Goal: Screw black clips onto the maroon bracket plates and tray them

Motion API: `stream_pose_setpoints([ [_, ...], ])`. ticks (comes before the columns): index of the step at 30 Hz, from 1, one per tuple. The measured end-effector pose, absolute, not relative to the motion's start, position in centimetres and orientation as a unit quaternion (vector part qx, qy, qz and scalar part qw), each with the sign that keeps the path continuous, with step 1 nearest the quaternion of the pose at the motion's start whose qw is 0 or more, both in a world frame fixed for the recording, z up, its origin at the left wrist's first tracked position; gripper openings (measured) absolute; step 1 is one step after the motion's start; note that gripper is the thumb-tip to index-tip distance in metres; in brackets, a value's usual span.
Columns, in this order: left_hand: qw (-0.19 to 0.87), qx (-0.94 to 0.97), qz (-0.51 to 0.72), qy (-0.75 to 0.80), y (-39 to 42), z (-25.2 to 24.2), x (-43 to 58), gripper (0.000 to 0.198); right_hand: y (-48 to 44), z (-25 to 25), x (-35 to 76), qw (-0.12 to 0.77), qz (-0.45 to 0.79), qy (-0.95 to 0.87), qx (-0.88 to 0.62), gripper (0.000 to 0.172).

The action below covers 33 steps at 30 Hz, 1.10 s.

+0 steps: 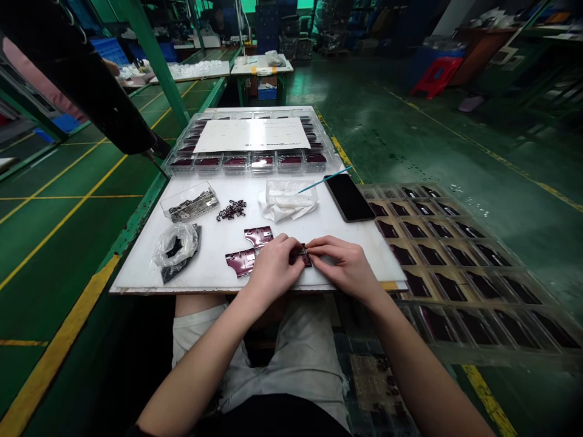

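Near the front edge of the white board, my left hand (277,262) is closed on a small glossy maroon panel (306,261), mostly hidden by the fingers. My right hand (342,262) meets it from the right, thumb and fingertips pinched at the panel's edge; what lies between them is too small to make out. Left of my hands lie two more maroon panels, one farther back (257,235) and one nearer (240,263), with cut-out corners and small holes. Behind them is a loose pile of small dark metal clips (232,210).
A clear box of metal strips (191,205) and a plastic bag (175,244) lie left. A white-wrapped tray (290,197), a thin blue stick (324,179) and a phone (350,199) lie behind my hands. Panel trays stand at the back (248,162) and right (428,233). A black tool (86,79) hangs upper left.
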<state>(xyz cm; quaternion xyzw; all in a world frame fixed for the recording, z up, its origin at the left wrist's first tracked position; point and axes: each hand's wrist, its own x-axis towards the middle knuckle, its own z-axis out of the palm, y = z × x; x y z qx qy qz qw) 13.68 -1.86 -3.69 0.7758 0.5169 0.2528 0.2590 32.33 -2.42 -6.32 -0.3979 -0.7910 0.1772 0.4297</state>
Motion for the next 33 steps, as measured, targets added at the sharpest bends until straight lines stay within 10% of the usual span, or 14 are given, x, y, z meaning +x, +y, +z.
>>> stream_pose_setpoints([
  [24, 0.265, 0.75, 0.342, 0.499, -2.3, -4.4, 14.0, 0.014, -2.6, -5.9, 32.0, 0.422, 0.176, -0.789, -0.41, 0.014],
  [30, 0.136, 0.729, 0.427, 0.518, -3.5, 0.9, 7.4, 0.017, -2.6, -5.8, 32.1, 0.419, 0.164, -0.791, -0.415, 0.015],
  [33, 0.056, 0.697, 0.28, 0.658, -3.1, 2.4, 0.0, 0.016, -2.5, -4.7, 32.1, 0.411, 0.155, -0.8, -0.409, 0.012],
])
